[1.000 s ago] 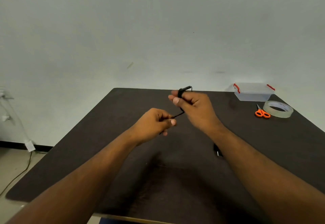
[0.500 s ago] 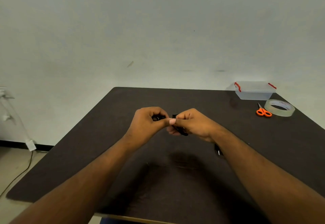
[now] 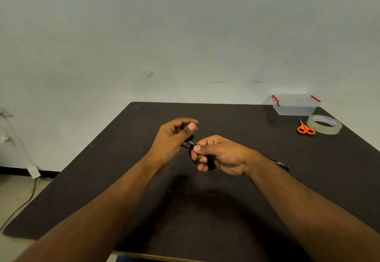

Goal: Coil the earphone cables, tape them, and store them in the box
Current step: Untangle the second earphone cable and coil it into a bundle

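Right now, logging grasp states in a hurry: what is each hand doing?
Left hand: fingers curled, pinching the cable end near the plug.
Right hand: gripping the coiled cable.

A: How much of the black earphone cable (image 3: 210, 162) shows?
B: Little; the right hand (image 3: 221, 154) curls round most of it, and the left hand (image 3: 174, 138) hides the end at nine o'clock.
A: And beyond the right wrist, at three o'clock?
B: A small dark item (image 3: 282, 165), half covered, too small to identify. Both forearms run off the bottom edge.
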`<state>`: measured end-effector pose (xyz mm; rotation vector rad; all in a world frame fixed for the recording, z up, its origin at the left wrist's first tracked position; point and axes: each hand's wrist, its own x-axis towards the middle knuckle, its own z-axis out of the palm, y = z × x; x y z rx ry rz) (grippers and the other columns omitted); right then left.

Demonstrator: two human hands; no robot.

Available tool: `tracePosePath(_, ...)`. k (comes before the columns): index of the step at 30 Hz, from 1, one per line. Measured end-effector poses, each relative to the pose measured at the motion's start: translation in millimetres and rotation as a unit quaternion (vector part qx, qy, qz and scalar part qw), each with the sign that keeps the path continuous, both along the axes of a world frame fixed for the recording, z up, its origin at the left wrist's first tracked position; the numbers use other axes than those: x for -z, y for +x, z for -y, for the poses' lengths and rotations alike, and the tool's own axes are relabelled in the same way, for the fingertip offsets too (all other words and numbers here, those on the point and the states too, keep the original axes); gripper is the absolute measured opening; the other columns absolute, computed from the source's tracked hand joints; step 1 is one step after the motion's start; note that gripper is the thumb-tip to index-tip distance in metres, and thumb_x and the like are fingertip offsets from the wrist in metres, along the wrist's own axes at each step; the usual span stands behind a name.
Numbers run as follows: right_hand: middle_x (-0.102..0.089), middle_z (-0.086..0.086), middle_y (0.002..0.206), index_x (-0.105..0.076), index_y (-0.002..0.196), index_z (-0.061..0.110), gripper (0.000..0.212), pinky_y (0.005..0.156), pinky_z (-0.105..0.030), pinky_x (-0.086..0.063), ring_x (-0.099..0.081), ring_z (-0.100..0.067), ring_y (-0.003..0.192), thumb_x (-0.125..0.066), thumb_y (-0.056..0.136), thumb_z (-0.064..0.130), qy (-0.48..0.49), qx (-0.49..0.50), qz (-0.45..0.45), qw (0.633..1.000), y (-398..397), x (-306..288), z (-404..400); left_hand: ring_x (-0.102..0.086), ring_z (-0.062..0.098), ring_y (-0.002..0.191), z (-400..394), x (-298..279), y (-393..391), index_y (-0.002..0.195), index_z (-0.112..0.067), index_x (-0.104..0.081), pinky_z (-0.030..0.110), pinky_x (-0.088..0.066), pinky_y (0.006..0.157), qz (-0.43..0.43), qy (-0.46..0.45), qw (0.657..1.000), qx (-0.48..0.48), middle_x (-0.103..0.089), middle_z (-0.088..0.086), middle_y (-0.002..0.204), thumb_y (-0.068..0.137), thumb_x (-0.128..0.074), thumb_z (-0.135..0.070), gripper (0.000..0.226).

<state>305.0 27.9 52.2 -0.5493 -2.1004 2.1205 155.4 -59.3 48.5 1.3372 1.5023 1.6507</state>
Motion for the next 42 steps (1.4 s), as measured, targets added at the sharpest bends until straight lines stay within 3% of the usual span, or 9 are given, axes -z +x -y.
tracePosePath(4,-0.051,0.0,0.057,-0.063,0.077,0.008,0.027,0.056,-0.019,-0.05,-0.062,-0.012,0.059,-0.051,0.098,0.02,-0.026,0.011,0.006,1.0,1,-4,-3,-0.068,0.022,0.094,6,-2,-3,0.115,-0.01,-0.067,0.037,-0.055,0.085,0.011,-0.047,0.995,0.089,-0.072,0.01,0.103,0.091,-0.05,-0.04,0.042)
tracePosePath(10,-0.062,-0.008,0.064,-0.069,0.082,0.003,0.022,0.057,-0.024,-0.058,-0.07,-0.021,0.066,-0.06,0.086,0.023,-0.105,0.0,-0.008,0.994,6,-9,-6,-0.067,0.019,0.083,13,15,-1,0.119,-0.003,-0.062,0.033,-0.055,0.078,0.114,-0.053,0.977,0.171,-0.068,0.011,0.088,0.089,-0.059,-0.019,0.034)
tracePosePath(18,-0.064,-0.014,0.065,-0.068,0.09,-0.009,0.02,0.054,-0.026,-0.06,-0.07,-0.023,0.062,-0.063,0.088,0.011,-0.113,0.09,-0.009,0.99,4,-7,-7,-0.069,0.019,0.083,6,31,8,0.104,-0.001,-0.067,0.029,-0.056,0.071,0.148,-0.003,0.986,0.082,-0.071,0.011,0.089,0.084,-0.064,-0.011,0.023)
tracePosePath(25,-0.061,-0.012,0.061,-0.067,0.088,-0.009,0.019,0.05,-0.025,-0.057,-0.063,-0.021,0.053,-0.064,0.09,0.009,-0.089,0.229,-0.062,0.967,-10,4,4,-0.065,0.008,0.075,-6,35,21,0.095,-0.012,-0.063,0.025,-0.057,0.072,0.049,0.007,0.998,-0.048,-0.067,0.004,0.083,0.096,-0.054,-0.004,0.013)
tracePosePath(31,-0.05,-0.003,0.052,-0.064,0.078,0.0,0.022,0.042,-0.02,-0.049,-0.054,-0.014,0.045,-0.063,0.092,0.017,-0.157,0.268,-0.058,0.949,-13,6,7,-0.058,0.01,0.066,-10,35,36,0.095,-0.011,-0.053,0.029,-0.053,0.068,0.116,-0.026,0.992,-0.038,-0.062,0.004,0.081,0.103,-0.041,-0.017,0.016)
tracePosePath(33,-0.047,-0.002,0.05,-0.062,0.069,0.004,0.03,0.04,-0.021,-0.045,-0.05,-0.013,0.042,-0.062,0.093,0.023,-0.139,0.284,-0.044,0.948,-13,5,7,-0.058,0.013,0.064,-9,37,43,0.095,-0.009,-0.052,0.032,-0.054,0.068,0.125,-0.013,0.992,-0.033,-0.063,0.006,0.079,0.103,-0.042,-0.016,0.015)
tracePosePath(36,-0.046,0.001,0.044,-0.06,0.067,0.006,0.036,0.044,-0.025,-0.041,-0.047,-0.015,0.044,-0.057,0.096,0.028,-0.028,0.349,-0.034,0.936,-19,10,8,-0.06,0.017,0.066,-13,40,48,0.096,-0.007,-0.054,0.039,-0.056,0.07,0.124,0.007,0.99,-0.071,-0.065,0.008,0.078,0.101,-0.047,-0.012,0.011)
tracePosePath(39,-0.051,0.0,0.05,-0.064,0.073,0.005,0.033,0.055,-0.03,-0.047,-0.052,-0.016,0.053,-0.056,0.096,0.028,0.072,0.399,-0.048,0.913,-23,14,6,-0.064,0.017,0.075,-16,40,52,0.099,-0.009,-0.057,0.035,-0.058,0.074,0.105,0.01,0.989,-0.106,-0.067,0.011,0.086,0.099,-0.051,-0.013,0.008)
tracePosePath(42,-0.057,-0.001,0.06,-0.069,0.08,0.002,0.029,0.065,-0.029,-0.051,-0.057,-0.014,0.062,-0.058,0.095,0.025,0.088,0.364,-0.051,0.926,-20,13,5,-0.062,0.01,0.074,-17,41,51,0.097,-0.011,-0.059,0.028,-0.056,0.071,0.11,0.029,0.983,-0.142,-0.067,0.008,0.088,0.098,-0.053,-0.013,0.006)
